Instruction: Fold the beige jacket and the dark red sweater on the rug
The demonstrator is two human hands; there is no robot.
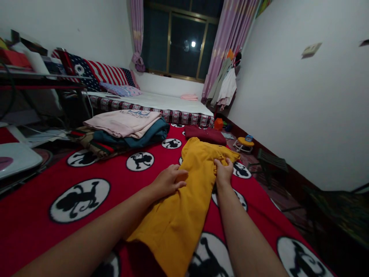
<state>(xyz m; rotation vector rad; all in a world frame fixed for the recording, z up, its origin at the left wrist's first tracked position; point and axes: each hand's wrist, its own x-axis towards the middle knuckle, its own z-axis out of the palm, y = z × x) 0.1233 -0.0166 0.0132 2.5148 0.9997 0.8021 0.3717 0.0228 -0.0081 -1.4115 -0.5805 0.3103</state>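
Note:
A mustard-yellow garment [184, 196] lies lengthwise on a red blanket [121, 204] printed with black figures in white circles. Its kind cannot be made out. My left hand [171, 181] rests at the garment's left edge, thumb and fingers apart. On the other side, my right hand [224, 171] pinches a gathered part of the yellow cloth near its far right end. Just beyond the garment lies a folded dark red garment [204, 134]. Farther left is a stack with a pale pink top [123, 121] over teal clothing [155, 132] and a brown patterned piece [98, 148].
A bed [161, 100] with a white sheet stands by the window. A cluttered desk [43, 76] is at the left. Along the right wall are a small yellow-seated stool [245, 142] and a dark folding stool [271, 161]. Clothes [226, 88] hang beside the curtain.

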